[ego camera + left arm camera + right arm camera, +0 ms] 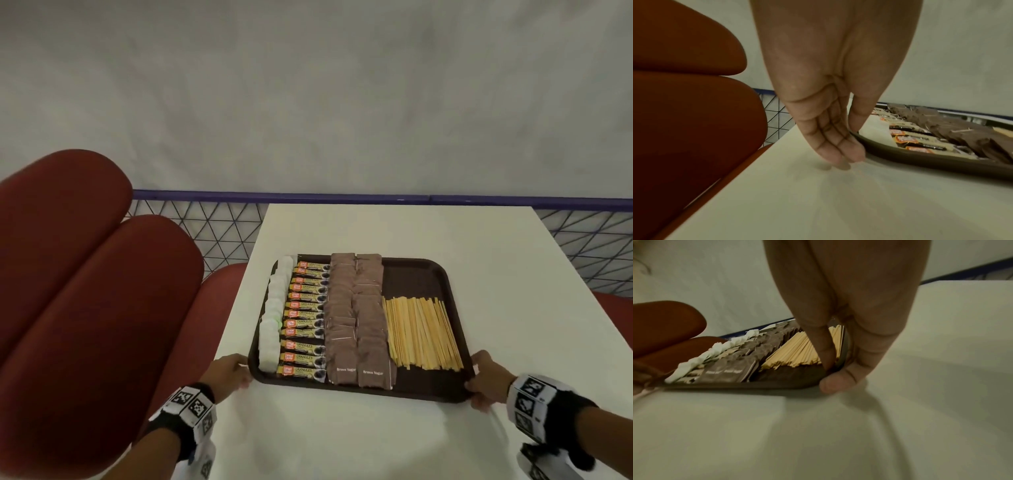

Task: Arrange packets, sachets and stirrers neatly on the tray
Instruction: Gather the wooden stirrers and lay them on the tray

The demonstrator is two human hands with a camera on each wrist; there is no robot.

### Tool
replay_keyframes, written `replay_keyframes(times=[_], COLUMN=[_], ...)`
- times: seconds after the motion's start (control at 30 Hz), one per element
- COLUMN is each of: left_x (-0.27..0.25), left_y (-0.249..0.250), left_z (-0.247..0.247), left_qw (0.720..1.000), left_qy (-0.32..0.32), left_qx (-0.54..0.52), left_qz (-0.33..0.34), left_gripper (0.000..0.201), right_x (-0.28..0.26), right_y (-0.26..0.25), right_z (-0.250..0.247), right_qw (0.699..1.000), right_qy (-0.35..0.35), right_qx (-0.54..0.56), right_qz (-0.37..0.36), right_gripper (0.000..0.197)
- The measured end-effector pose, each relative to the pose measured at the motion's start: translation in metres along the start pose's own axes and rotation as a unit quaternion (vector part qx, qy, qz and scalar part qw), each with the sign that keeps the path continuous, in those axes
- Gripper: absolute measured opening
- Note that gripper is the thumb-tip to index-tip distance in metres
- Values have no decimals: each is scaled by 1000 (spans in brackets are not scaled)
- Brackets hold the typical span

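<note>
A dark brown tray [416, 275] lies on the white table [342, 431]. From left to right it holds a column of white sachets [272, 322], a column of coffee granule packets [306, 318], two columns of brown sugar sachets [356, 318] and a bed of wooden stirrers [421, 334]. My left hand [236, 371] is at the near left corner; in the left wrist view its fingers [830, 142] are straight beside the tray rim [920, 162], thumb at the rim. My right hand [479, 380] pinches the near right corner, thumb inside by the stirrers [797, 350], fingers [838, 382] under the tray rim [735, 385].
A red upholstered seat back [85, 274] stands close on the left, with its cushion against the table's left edge. A blue-railed wire mesh barrier [308, 197] runs behind the table under a plain wall. Another red seat [613, 305] shows at the right.
</note>
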State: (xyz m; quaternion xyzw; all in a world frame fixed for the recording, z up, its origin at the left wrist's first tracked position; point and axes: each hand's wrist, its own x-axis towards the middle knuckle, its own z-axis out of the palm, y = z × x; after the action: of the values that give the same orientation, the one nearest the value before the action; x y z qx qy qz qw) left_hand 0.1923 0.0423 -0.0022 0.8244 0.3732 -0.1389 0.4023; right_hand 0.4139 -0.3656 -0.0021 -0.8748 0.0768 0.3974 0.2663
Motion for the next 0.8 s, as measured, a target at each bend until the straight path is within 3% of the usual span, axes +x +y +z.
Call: replay_keyframes(times=[0.1, 0.3, 0.8], left_x=[15, 57, 131], left_y=[2, 15, 67], left_z=[-7, -17, -35], left_qw=[999, 998, 998], left_qy=[10, 38, 30], left_qx=[-30, -39, 49], left_qz=[6, 11, 0], left_gripper=[33, 44, 56], right_x=[5, 31, 66], right_y=[-11, -54, -126], right_z=[2, 12, 5], right_qw=[996, 985, 976], right_qy=[68, 138, 191], right_qx=[63, 88, 64], right_qz=[-15, -48, -83], right_gripper=[41, 52, 50])
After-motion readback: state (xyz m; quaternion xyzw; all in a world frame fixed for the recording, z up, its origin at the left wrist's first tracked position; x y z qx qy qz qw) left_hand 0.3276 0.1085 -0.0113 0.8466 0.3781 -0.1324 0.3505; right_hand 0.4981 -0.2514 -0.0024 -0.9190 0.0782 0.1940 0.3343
